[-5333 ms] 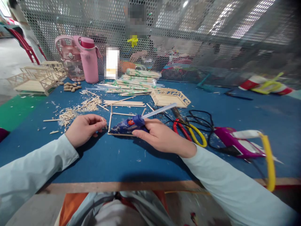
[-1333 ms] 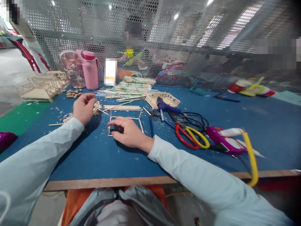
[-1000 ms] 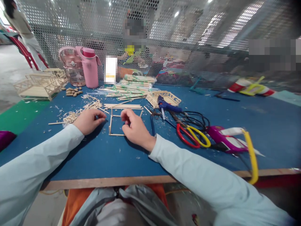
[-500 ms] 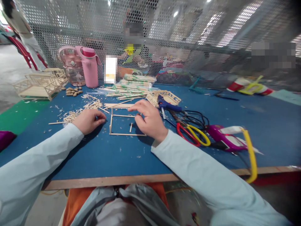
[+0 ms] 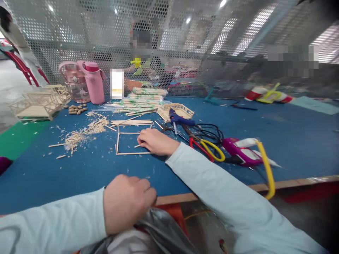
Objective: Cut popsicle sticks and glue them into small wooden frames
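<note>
My right hand (image 5: 156,141) is closed in a pinch over the right part of a rectangular frame of thin wooden sticks (image 5: 132,153). The tip of a short wooden stick (image 5: 137,146) pokes out from its fingertips, inside the frame. Short upright pieces stand at some of the frame's corners; the hand covers its right side. My left hand (image 5: 128,203) is at the table's front edge, above my lap, with curled fingers. Its fingertips are turned away, so anything in them is hidden. Behind the frame lies a row of long sticks (image 5: 132,122).
Left of the frame is a heap of stick scraps (image 5: 84,133). A blue glue gun (image 5: 181,118), scissors with red and yellow handles (image 5: 215,150) and a purple-and-white tool (image 5: 243,152) lie right. Behind are bagged sticks (image 5: 144,98), peanuts (image 5: 76,109), a pink bottle (image 5: 94,84) and stick models (image 5: 37,106).
My left hand has drawn back from beside the frame to the table's front edge. My right hand has lowered into the frame and closed on the short stick. The view has shifted slightly.
</note>
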A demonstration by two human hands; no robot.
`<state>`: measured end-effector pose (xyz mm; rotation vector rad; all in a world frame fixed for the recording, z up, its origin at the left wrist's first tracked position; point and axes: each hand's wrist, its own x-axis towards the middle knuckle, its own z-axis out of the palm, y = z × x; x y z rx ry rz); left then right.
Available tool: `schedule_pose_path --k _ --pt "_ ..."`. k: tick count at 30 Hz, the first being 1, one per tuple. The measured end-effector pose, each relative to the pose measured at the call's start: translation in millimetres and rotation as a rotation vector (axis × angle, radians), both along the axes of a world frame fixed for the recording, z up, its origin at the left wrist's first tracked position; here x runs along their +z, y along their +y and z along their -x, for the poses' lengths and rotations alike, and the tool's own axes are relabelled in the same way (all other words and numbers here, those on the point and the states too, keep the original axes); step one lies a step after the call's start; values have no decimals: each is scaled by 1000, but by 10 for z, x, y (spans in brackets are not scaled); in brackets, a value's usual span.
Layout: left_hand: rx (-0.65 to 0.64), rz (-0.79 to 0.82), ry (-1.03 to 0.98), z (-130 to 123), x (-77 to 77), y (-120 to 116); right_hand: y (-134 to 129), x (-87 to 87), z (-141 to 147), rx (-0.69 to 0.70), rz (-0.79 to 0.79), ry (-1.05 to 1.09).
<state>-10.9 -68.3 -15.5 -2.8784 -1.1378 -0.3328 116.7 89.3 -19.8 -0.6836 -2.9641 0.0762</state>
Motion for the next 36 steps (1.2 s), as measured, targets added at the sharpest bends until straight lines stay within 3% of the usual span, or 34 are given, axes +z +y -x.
schedule_pose_path --k 4,7,9,13,17,28,36 --pt "220 119 166 -146 -52 124 -18 64 -68 -69 26 84" --pt "404 98 171 -47 -43 309 20 174 -166 -138 86 303" --pt "447 87 166 35 -44 405 46 243 -239 -167 99 475" --pt "435 69 172 137 -51 518 78 280 -362 -190 117 720" --pt "455 75 145 168 -70 581 95 231 -424 -221 155 834" --pt "485 43 268 130 29 582 34 242 -425 -228 157 843" --pt "389 10 258 403 -115 433 -6 263 -441 -229 109 826"
